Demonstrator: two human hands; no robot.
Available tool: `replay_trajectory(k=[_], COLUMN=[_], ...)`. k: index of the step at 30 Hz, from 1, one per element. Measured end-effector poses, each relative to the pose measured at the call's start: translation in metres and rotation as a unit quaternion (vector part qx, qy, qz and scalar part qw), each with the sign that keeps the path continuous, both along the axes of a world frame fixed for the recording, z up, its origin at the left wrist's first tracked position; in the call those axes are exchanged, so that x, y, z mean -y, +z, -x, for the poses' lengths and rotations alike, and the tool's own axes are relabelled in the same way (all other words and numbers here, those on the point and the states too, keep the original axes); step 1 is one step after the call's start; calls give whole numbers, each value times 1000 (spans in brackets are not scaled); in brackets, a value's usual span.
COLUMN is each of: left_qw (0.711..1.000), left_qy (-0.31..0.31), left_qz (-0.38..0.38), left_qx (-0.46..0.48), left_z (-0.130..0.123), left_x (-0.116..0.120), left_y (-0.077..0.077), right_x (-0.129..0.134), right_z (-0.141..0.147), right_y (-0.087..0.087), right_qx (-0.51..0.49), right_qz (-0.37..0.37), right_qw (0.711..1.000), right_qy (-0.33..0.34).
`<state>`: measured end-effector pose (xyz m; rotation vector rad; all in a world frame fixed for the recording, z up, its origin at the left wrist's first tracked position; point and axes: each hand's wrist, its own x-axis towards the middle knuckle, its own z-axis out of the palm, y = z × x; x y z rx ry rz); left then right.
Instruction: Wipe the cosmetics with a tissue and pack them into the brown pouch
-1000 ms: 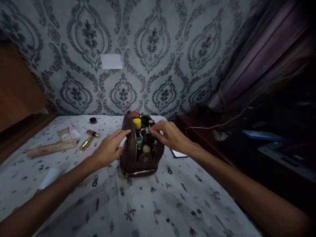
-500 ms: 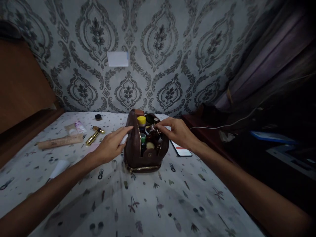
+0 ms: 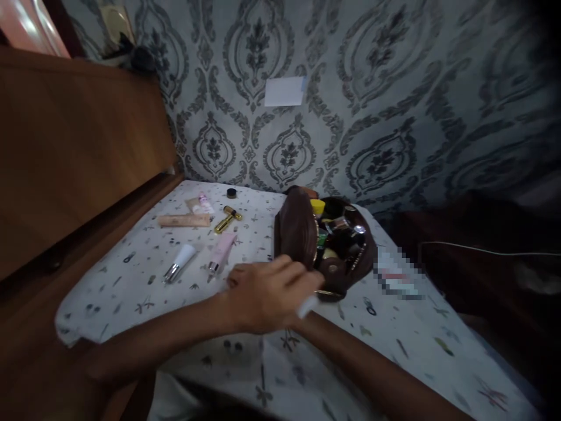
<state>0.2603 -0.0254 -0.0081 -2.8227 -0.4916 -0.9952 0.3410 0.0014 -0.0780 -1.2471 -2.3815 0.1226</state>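
My left hand (image 3: 274, 292) is in front of the brown zip bag (image 3: 295, 228), its fingers curled around a small white object (image 3: 307, 305) that pokes out below them. My right forearm crosses beneath the left one. Only a bit of my right hand (image 3: 238, 275) shows past the left wrist, close to a pink tube (image 3: 222, 251); its fingers are mostly hidden. The bag stands unzipped, packed with several bottles and jars, among them one with a yellow cap (image 3: 318, 206).
Left of the bag lie a white tube with a silver cap (image 3: 180, 262), a beige tube (image 3: 184, 220), a gold lipstick (image 3: 225, 223) and its cap, a small black lid (image 3: 231, 193) and a pink-white tube (image 3: 204, 202). A wooden panel (image 3: 83, 140) borders the left; a phone (image 3: 398, 275), pixelated, lies right.
My right hand has left the bag and swung left under my left arm. My left hand has come off the bag's side toward me. The view has turned left.
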Motion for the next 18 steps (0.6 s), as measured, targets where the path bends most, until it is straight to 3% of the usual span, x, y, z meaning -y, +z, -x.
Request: replay_trajectory(k=[2, 4, 5, 7, 10, 13, 16, 17, 18], left_qw=[999, 999, 997, 995, 997, 1000, 983, 966, 937], left_qy=[-22, -28, -60, -62, -47, -14, 138, 191, 283], left_qz=[-26, 1, 15, 57, 52, 10, 27, 61, 103], left_qx=[-24, -26, -36, -48, -26, -17, -120, -162, -175], left_z=[-16, -31, -37, -42, -35, -12, 28, 45, 64], left_x=[18, 38, 47, 63, 68, 45, -3, -23, -43], left_y=[7, 12, 13, 10, -2, -10, -6, -4, -1], right_x=[-27, -55, -67, -87, -102, -103, -94, -90, -85], right_z=[31, 58, 69, 86, 98, 98, 92, 88, 84], right_y=[-2, 2, 4, 6, 3, -2, -7, -9, -10], right_qx=[-6, -15, -23, -48, -89, -132, -182, -200, -219], right_qz=[37, 86, 102, 115, 119, 117, 117, 117, 117], right_qw=[999, 996, 994, 991, 985, 978, 970, 967, 963], right_qy=[0, -6, -16, -49, -91, -108, -109, -107, -104])
